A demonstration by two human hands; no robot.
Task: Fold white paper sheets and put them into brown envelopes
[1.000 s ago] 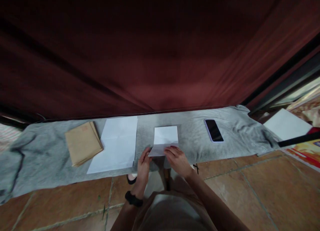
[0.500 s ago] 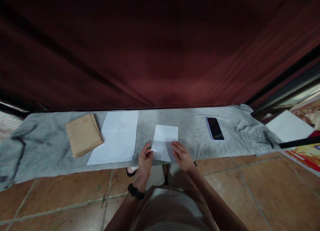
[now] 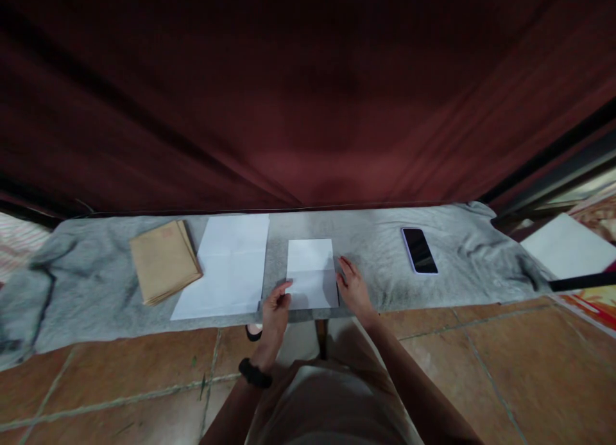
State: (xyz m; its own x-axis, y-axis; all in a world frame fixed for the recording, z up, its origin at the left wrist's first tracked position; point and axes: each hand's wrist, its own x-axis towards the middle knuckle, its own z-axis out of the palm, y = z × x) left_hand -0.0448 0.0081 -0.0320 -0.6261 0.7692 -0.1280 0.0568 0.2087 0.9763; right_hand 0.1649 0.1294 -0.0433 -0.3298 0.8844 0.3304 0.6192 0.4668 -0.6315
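Left hand [image 3: 275,304] fingers lie loosely curled on the left edge of the small white sheet [image 3: 312,273], right hand [image 3: 353,286] flat against its right edge; sheet lies flat at centre frame on the grey cloth [image 3: 96,284], apparently unfolded; envelopes [image 3: 163,260] untouched at left

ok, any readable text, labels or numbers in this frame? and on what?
None readable.
Brown envelopes: a faint reddish mark on the top one, too blurred to read.
Small white sheet between the left hand and right hand: blank.
Large white sheet: blank.
Phone: screen dark.
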